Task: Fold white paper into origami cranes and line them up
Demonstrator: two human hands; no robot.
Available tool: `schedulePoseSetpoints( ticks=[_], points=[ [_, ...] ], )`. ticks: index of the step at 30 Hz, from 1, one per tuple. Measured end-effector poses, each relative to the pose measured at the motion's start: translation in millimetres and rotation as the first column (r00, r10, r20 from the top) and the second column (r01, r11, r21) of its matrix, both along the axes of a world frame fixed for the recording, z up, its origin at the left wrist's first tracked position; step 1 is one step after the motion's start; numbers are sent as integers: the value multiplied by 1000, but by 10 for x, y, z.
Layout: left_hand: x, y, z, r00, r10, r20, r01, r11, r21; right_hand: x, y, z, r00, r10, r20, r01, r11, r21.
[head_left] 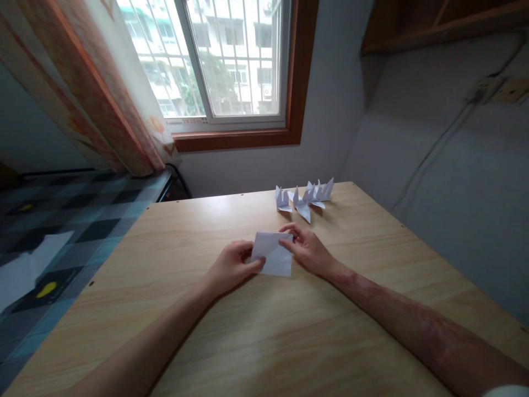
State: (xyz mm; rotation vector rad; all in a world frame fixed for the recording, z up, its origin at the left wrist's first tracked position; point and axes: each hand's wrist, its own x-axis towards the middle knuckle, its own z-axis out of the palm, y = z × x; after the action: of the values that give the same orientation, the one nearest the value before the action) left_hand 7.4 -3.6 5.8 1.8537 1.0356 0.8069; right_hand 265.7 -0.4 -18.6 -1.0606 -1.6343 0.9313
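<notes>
Grip of both hands on paper

Closed lightly, the left hand point(231, 268) pinches the left edge of the white folded paper point(273, 256), and the right hand point(309, 251) pinches its far-right corner. It sits at the middle of the tabletop point(248, 336). Beyond it, slightly right, folded paper cranes point(305, 198) stand in a cluster.

Room in a home, seen at a desk.
Curtained window point(231, 60), checked bedding point(61, 220) and wooden table point(248, 331) indicate a bedroom.
</notes>
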Motion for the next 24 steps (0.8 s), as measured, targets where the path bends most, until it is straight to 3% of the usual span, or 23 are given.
schedulePoseSetpoints(
  ticks=[2,5,8,10,14,16,24],
  points=[
    [-9,2,-3,991,38,-128,-19,989,146,3,16,-12,992,-28,122,24,999,35],
    [-25,18,-20,972,169,-161,-109,938,328,12,20,12,950,-75,302,39,991,126],
    [-20,14,-25,952,263,-158,-143,835,531,23,15,34,914,-119,388,47,981,189],
    [3,-15,-10,944,251,-212,-63,771,634,31,15,27,906,-136,401,56,977,206],
    [65,-102,37,904,-16,-427,296,743,600,39,28,-25,906,-159,391,65,968,241],
    [86,-135,55,869,-91,-486,387,738,553,37,34,-50,904,-184,385,84,961,263],
    [128,-192,64,821,188,-539,209,780,590,14,18,-47,893,-215,395,104,953,283]
  ],
)
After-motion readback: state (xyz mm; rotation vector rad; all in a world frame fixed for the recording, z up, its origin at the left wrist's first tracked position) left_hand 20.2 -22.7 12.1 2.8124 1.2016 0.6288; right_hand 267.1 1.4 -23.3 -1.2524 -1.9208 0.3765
